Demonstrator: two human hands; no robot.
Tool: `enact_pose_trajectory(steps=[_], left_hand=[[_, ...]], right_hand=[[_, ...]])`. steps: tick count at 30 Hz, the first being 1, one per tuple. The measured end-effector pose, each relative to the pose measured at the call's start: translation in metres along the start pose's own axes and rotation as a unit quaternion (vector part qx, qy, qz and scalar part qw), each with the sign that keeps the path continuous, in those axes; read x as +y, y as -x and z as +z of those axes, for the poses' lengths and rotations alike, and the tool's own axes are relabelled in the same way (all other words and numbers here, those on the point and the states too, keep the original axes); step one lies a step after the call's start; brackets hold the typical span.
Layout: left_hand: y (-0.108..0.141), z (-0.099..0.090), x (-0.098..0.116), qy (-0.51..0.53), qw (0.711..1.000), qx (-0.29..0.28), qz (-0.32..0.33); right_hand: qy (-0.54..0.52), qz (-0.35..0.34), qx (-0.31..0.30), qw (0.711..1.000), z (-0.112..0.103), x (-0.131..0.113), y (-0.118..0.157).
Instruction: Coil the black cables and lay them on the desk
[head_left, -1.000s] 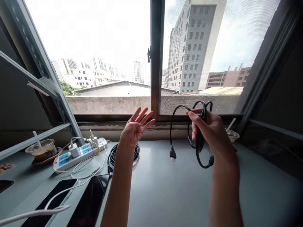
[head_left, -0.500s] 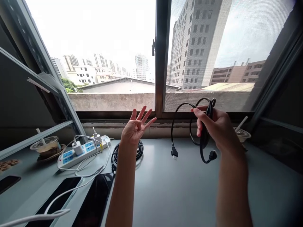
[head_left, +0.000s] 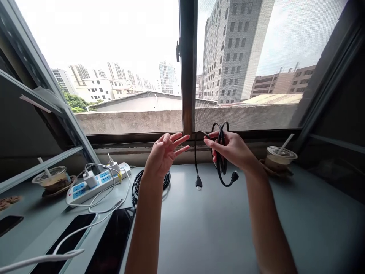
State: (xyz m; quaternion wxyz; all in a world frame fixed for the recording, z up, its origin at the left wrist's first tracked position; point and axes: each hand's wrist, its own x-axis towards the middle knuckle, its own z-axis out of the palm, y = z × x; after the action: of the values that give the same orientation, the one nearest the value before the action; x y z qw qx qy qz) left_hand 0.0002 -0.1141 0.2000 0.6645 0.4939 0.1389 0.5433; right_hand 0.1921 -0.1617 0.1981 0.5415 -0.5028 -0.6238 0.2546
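Drawing closer to each other, the hands leave a narrower gap in the head view than half a second ago, mostly because the right hand (head_left: 235, 150) has come leftward. It carries the cable (head_left: 219, 163), a black one gathered in loose loops, above the far middle of the desk (head_left: 199, 228). Its thumb and forefinger pinch the strand near where it leaves the loops, while the loops pass between thumb and palm side; its other fingers are partly hidden behind them. One plug (head_left: 199, 182) hangs down on the left, between the hands, and the other end (head_left: 234, 176) curls out low on the right; both are apart from the fingers. The left hand (head_left: 162, 158) has changed shape too: where four fingers stood fanned over a folded thumb, the forefinger now seems bent toward the thumb, though I cannot tell whether they touch. At least two fingers reach out to the right, spread apart, and nothing is held there. For the work, this puts the cable nearer the left hand, yet the right alone still bears it. The shift also uncovers the right cup (head_left: 279, 160), which the right wrist partly hid; it stands whole beyond the right forearm. Behind the left wrist lies a coil (head_left: 137, 184), and farther left the power strip (head_left: 105, 177); both appear undisturbed.
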Motion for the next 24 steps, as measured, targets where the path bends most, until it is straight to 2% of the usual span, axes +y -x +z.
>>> enact_pose_trajectory(steps=[1,3,5,7,10,12,18,21,24], left_hand=[[0.001,0.003,-0.001,-0.075,0.997,-0.007,0.001],[0.001,0.007,-0.006,-0.236,0.971,-0.038,-0.028],[0.0,0.012,-0.013,-0.321,0.941,-0.078,-0.075],[-0.001,0.017,-0.02,-0.308,0.943,-0.082,-0.094],[-0.003,0.025,-0.027,-0.236,0.97,-0.024,-0.05],[-0.003,0.029,-0.028,-0.209,0.978,0.013,-0.021],[0.002,0.036,-0.034,-0.263,0.964,0.032,0.026],[0.0,0.036,-0.04,-0.291,0.95,0.069,0.086],[0.0,0.036,-0.04,-0.305,0.943,0.075,0.108]], right_hand=[[0.004,-0.002,-0.013,1.0,0.001,0.0,0.0],[0.016,-0.017,-0.033,0.999,0.003,-0.001,0.001],[0.027,-0.041,-0.048,0.998,0.007,-0.002,0.002],[0.036,-0.062,-0.062,0.995,0.011,-0.004,0.005],[0.046,-0.09,-0.067,0.993,0.016,-0.007,0.009],[0.063,-0.107,-0.073,0.99,0.018,-0.008,0.011],[0.226,-0.152,-0.117,0.955,0.029,-0.005,0.012],[0.231,-0.149,-0.13,0.953,0.037,0.0,0.009],[0.184,-0.164,-0.131,0.96,0.042,0.0,0.007]])
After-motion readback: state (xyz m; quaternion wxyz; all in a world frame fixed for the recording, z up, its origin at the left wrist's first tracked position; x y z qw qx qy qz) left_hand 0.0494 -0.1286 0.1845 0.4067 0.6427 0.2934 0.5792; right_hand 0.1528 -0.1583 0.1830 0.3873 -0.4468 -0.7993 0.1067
